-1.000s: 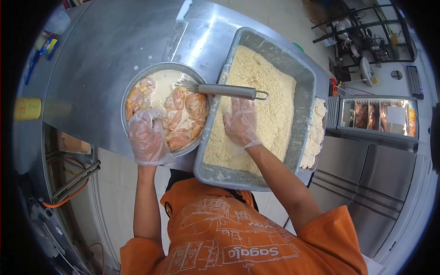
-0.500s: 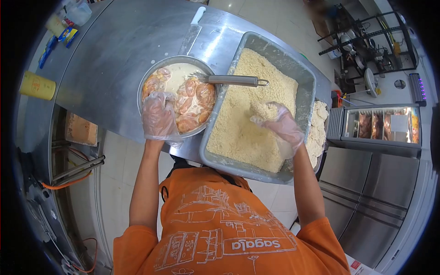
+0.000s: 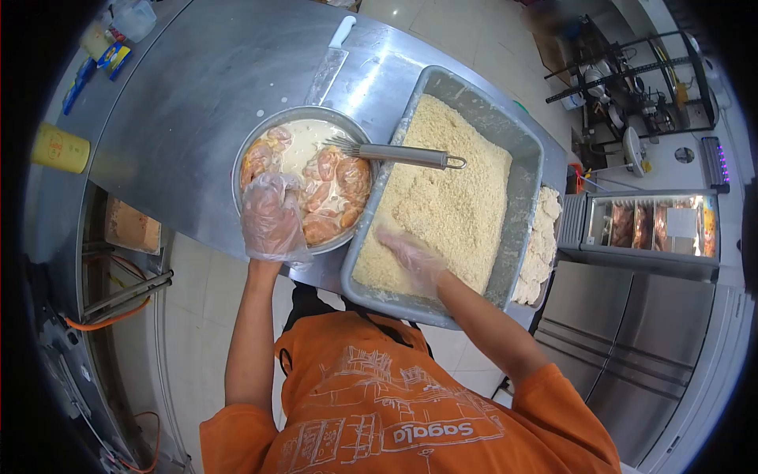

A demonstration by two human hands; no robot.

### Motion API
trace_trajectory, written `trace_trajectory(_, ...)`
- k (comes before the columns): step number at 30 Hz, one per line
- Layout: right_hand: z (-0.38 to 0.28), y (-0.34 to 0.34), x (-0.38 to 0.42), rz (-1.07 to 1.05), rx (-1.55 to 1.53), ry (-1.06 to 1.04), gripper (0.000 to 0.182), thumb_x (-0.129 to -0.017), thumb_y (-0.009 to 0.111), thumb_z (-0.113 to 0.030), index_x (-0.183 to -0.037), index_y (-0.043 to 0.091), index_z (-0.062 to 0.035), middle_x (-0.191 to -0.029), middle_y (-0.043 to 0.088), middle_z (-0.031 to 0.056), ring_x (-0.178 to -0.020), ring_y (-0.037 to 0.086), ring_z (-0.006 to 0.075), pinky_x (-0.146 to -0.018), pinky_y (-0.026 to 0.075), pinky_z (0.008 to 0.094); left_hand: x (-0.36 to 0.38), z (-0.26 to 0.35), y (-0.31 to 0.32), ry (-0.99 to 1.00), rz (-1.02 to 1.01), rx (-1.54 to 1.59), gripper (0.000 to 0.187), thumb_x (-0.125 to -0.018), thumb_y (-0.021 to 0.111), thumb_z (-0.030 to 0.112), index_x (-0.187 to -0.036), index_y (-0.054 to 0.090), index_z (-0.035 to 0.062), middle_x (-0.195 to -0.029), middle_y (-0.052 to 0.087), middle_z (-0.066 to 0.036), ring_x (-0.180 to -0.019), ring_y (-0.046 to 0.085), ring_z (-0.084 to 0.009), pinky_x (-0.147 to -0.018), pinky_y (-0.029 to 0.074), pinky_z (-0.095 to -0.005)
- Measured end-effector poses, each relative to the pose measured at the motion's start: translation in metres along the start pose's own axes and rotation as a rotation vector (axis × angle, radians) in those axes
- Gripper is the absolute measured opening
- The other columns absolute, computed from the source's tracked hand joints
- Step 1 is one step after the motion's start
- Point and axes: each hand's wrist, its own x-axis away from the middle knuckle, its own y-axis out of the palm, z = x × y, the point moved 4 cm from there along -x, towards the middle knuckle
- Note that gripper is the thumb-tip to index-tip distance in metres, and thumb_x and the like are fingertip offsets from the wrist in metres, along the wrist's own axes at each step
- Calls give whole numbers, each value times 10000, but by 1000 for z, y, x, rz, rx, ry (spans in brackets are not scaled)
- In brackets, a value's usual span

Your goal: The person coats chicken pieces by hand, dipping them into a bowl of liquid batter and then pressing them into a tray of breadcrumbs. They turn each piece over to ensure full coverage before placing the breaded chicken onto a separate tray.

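Observation:
A round metal bowl (image 3: 245, 150) holds pale batter and several orange chicken pieces (image 3: 335, 189). My left hand (image 3: 270, 217), in a clear plastic glove, rests on the bowl's near rim and touches the chicken. A metal whisk (image 3: 399, 154) lies across the bowl's rim onto a grey tub (image 3: 525, 170) filled with breadcrumbs (image 3: 450, 197). My right hand (image 3: 412, 259), also gloved, lies flat in the crumbs at the tub's near left corner; whether it holds anything under the crumbs is hidden.
Both containers sit on a steel table (image 3: 189, 87). A knife (image 3: 332, 59) lies behind the bowl. A yellow cup (image 3: 59, 148) stands at the far left. Breaded pieces (image 3: 541, 245) lie in a tray right of the tub. A display fridge (image 3: 651, 221) stands further right.
My right hand has swept from the middle of the crumbs, out to the right side, then back to the tub's near left corner. My left hand stays on the bowl.

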Motion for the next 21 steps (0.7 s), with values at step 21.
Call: trace_trajectory(21,-25,-50,-43,687,159,-339,466,-952,503,-232,-1325,483,47,-1350,496,253,-1311,419,395,-1102,289,474,9,-11,4,25,-32,-55,200,-756,661,130,-920,651,16,-885,604,-203,-866,584,-400,-768,478,-493)
